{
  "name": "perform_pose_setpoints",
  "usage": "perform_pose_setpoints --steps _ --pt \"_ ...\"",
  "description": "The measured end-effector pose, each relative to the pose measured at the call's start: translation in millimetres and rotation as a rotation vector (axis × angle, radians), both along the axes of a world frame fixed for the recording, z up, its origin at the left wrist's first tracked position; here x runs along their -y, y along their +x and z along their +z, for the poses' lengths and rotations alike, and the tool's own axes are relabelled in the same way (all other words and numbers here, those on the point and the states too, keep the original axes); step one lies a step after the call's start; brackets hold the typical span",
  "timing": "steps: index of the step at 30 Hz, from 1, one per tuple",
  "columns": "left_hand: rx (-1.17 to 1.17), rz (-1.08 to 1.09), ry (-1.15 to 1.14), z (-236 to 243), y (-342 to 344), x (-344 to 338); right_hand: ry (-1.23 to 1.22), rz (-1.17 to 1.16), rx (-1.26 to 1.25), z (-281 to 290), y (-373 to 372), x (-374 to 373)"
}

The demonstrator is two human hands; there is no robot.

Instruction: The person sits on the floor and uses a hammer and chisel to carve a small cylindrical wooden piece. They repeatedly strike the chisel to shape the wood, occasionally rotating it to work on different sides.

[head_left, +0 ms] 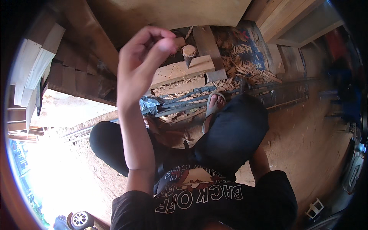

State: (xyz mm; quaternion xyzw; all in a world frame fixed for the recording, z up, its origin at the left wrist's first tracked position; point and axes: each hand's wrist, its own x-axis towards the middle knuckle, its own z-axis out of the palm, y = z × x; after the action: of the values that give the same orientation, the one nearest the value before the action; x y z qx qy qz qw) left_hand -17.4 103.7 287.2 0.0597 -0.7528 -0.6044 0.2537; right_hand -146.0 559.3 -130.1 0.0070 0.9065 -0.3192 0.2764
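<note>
My left hand [143,57] is raised over the work, its fingers curled toward the thumb in a pinch. Whatever is between the fingertips, if anything, cannot be made out. Just right of it, a short tapered piece [189,51] with a pale, frayed round top and a dark lower part stands narrow end down at a wooden plank [199,66]. Small dark holes run along this plank. My right arm [260,163] goes down behind my bent right knee, which hides the hand.
Wood chips [245,69] lie heaped around a flat board [208,44]. A large wooden panel [207,11] spans the far side. Crumpled grey plastic [150,105] lies by the plank's near left end. Stacked boards [36,65] stand left; a wooden frame [295,23] is far right.
</note>
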Motion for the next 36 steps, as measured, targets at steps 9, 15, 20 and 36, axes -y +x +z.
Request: perform_pose_setpoints --steps 9,15,20,36 --pt "-0.510 -1.384 0.329 72 1 -92 -0.166 0.299 -0.853 -4 -62 38" --pt "-0.532 -1.430 0.312 67 17 -98 -0.665 0.298 -0.374 180 -109 151" --pt "-0.533 -1.417 0.312 69 28 -88 -0.633 0.908 -0.480 278 -88 253" --pt "0.619 0.696 -0.579 -223 -37 76 -1.202 0.447 -0.297 202 -49 376"
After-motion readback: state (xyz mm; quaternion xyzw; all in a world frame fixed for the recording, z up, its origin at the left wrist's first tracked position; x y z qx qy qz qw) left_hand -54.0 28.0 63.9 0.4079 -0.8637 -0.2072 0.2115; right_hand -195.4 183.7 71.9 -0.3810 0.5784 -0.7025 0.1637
